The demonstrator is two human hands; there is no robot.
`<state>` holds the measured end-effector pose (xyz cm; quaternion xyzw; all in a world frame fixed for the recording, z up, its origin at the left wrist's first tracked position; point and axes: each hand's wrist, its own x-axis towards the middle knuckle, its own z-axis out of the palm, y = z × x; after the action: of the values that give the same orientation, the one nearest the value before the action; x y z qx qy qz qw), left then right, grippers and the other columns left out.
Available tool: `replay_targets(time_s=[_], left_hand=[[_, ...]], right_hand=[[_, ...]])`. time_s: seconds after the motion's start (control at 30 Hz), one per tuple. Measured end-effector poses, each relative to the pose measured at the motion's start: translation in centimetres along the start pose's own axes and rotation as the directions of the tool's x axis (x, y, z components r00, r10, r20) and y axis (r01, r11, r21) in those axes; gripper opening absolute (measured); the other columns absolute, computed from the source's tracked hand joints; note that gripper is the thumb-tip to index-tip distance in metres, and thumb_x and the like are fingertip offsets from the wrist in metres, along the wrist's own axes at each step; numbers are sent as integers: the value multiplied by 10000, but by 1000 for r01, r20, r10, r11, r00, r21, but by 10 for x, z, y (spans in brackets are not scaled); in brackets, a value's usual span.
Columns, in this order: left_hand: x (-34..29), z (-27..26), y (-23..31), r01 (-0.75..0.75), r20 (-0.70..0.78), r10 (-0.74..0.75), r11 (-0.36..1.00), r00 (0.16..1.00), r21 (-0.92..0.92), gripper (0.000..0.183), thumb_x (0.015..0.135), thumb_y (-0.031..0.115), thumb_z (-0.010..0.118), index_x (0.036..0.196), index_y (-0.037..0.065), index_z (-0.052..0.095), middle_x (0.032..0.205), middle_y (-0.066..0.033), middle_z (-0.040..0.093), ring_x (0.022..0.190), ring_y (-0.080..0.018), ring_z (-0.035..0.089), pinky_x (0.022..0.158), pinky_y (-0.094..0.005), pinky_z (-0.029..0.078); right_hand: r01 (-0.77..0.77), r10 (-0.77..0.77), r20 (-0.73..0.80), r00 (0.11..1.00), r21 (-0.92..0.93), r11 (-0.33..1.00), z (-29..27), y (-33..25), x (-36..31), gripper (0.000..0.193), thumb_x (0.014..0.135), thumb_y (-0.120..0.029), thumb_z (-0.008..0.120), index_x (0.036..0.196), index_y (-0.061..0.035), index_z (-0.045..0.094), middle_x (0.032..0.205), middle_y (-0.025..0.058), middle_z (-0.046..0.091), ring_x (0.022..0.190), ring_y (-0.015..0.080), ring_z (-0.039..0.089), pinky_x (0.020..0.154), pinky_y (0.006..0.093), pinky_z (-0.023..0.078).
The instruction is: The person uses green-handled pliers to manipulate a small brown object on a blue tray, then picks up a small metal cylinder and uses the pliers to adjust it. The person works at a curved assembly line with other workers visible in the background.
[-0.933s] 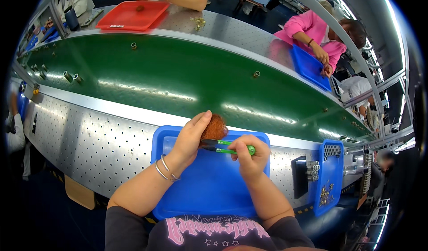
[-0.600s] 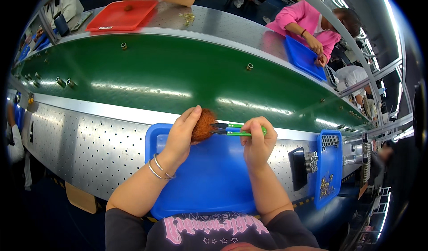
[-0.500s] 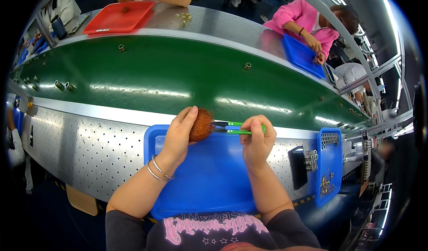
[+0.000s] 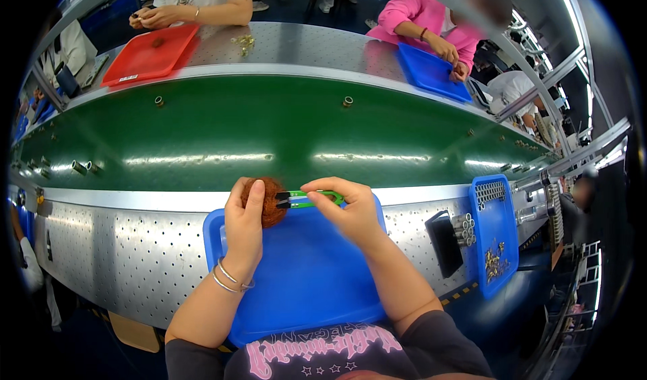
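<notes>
Ball, rust-brown and fuzzy, is held above the far rim of the blue tray, left of the rim's middle. It is clasped by the left hand, whose grip is closed around the ball's left side, with the thumb laid along the near face; the other fingers are mostly hidden behind. At the ball's right edge the dark blades of the snips are seen; whether any fibre is caught between them cannot be told. The snips' two green handles are spread a little apart. They are pinched by the right hand, whose grip is closed on them between thumb and forefinger.

Two silver bracelets are worn on the left wrist. The tray is set on a perforated metal counter. To its right are placed a black slab, a cluster of metal tubes just beside it, and a side tray, also blue, in which steel rings and small brass-coloured parts are held.

Beyond the counter's edge, a few short tubes are carried, well apart, on a green belt. On its far side a red tray and a far blue tray are worked over by two co-workers.
</notes>
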<state>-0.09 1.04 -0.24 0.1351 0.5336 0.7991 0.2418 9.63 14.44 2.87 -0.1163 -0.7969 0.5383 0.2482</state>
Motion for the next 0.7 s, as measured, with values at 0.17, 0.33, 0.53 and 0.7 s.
replay_targets(time_s=[0.17,0.33,0.53,0.7], left_hand=[[-5,-1,-3,-76,62,69,991,996,113,205,912,220,518,868,21,526,782,-14,568,705,-72,519,651,-210,442],[-2,5,0,-69,-2,69,997,998,35,181,911,195,520,874,18,529,796,-18,573,716,-65,519,644,-202,436],[-4,0,-1,-101,88,91,988,992,116,163,911,176,515,883,17,524,810,-25,580,718,-69,523,650,-206,441],[-4,-1,-1,-157,144,125,958,982,240,149,913,166,500,898,20,523,821,-21,572,727,-63,512,666,-206,446]], right_hand=[[43,-31,89,996,-142,989,3,-3,-8,165,791,-169,655,903,-48,641,708,77,634,553,122,567,534,231,450],[-34,46,93,995,-129,991,-3,-2,-6,180,776,-199,668,876,-52,637,692,84,629,548,172,584,527,260,458],[-11,29,89,996,-199,980,2,2,-4,173,769,-200,671,785,-37,616,645,96,609,532,185,587,495,268,438],[-12,36,88,995,-260,966,1,-6,-6,155,764,-173,672,760,-30,614,617,95,599,501,177,576,481,258,438]])
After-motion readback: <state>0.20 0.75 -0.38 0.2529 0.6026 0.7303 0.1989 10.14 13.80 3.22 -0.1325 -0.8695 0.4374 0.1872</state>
